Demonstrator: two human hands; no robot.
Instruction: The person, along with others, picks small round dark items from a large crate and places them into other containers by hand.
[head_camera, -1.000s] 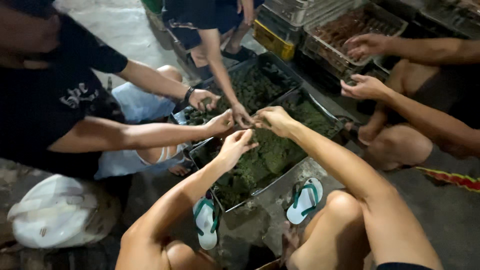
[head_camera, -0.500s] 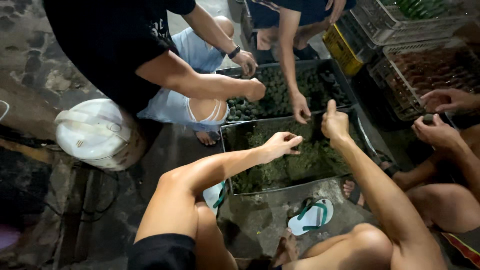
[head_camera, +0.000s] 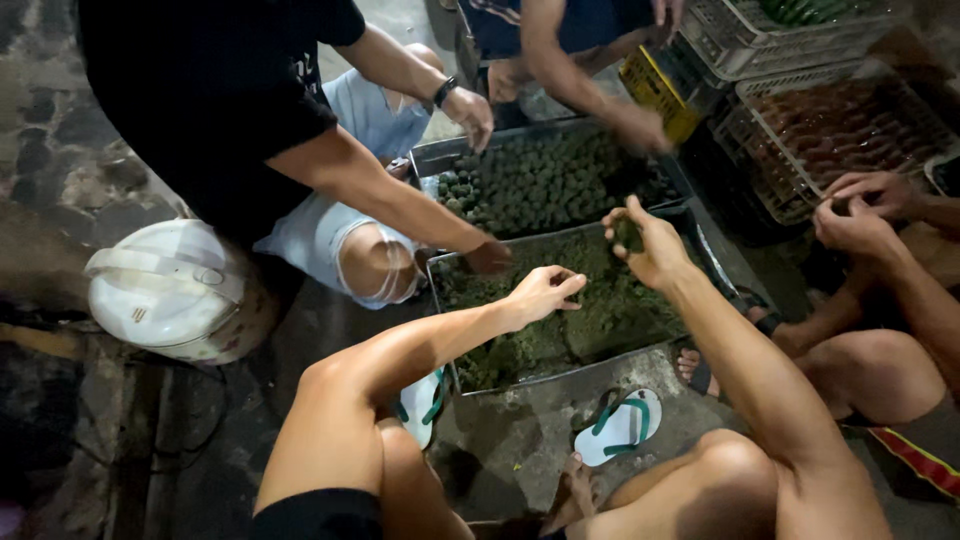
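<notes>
Nearest to you, your bare knees frame two white sandals with green straps (head_camera: 622, 428) resting on the rough concrete floor (head_camera: 520, 470). Just beyond them lies a shallow metal tray (head_camera: 700, 250) filled with a dark green, crumbly mass (head_camera: 590, 320). Your left hand (head_camera: 545, 292) hovers over that mass with the fingers loosely curled and nothing visibly held. Your right hand (head_camera: 645, 240) is raised above the tray's far side, pinching a small dark green lump (head_camera: 628, 236) between thumb and fingertips.

To your left, a white lidded pot (head_camera: 175, 290) sits on the stone paving. A person in a black shirt (head_camera: 210, 90) reaches one hand to the tray's rim. Behind the first tray, touching it, a second tray (head_camera: 440, 155) holds many rounded green balls (head_camera: 545, 180); two other hands work over it. At the far right stand plastic crates (head_camera: 830, 120), one yellow, one holding brownish items. Another person's hands (head_camera: 860, 210) are together near those crates. The scene is dim, lit from above.
</notes>
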